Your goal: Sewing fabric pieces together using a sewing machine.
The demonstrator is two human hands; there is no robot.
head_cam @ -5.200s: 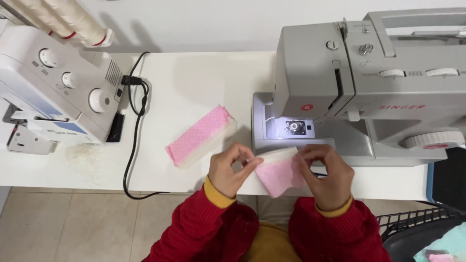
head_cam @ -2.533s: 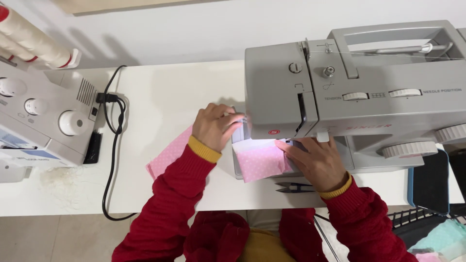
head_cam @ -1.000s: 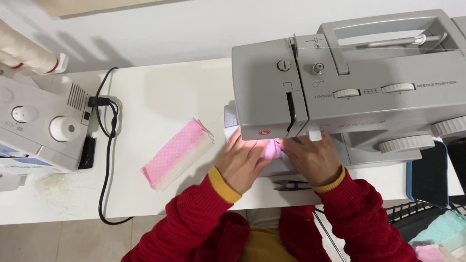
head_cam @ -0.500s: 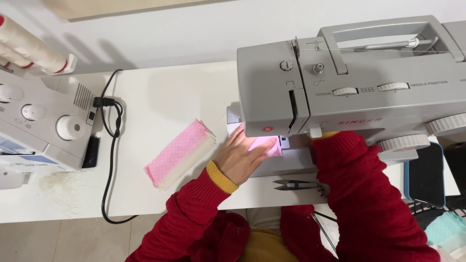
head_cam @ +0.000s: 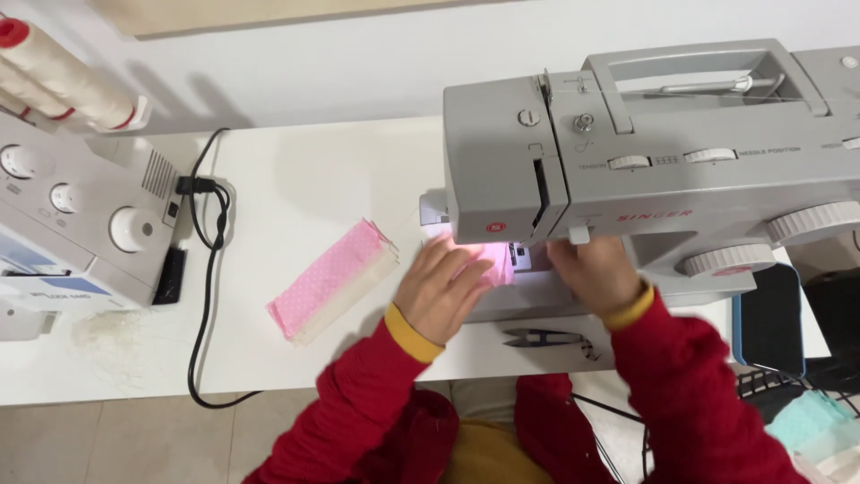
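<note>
Head view, looking straight down: white table filling most of the shot, grey sewing machine taking up the right half, its head overhanging and blocking the needle area. Second machine, an overlocker, at the left edge with cream thread cones on top and a black cable looping down the table beside it. Stack of pink dotted fabric pieces lying diagonally between the two machines, well clear of both hands. Small pink fabric piece on the lit machine bed, mostly covered by hands and the machine head. Left hand flat, fingers spread a bit, pressing down on that piece. Right hand just beside it on the bed, fingertips tucked under the machine head, so can't tell if pinching or flat. Thread snips near the table's front edge, between the red sleeves.
</note>
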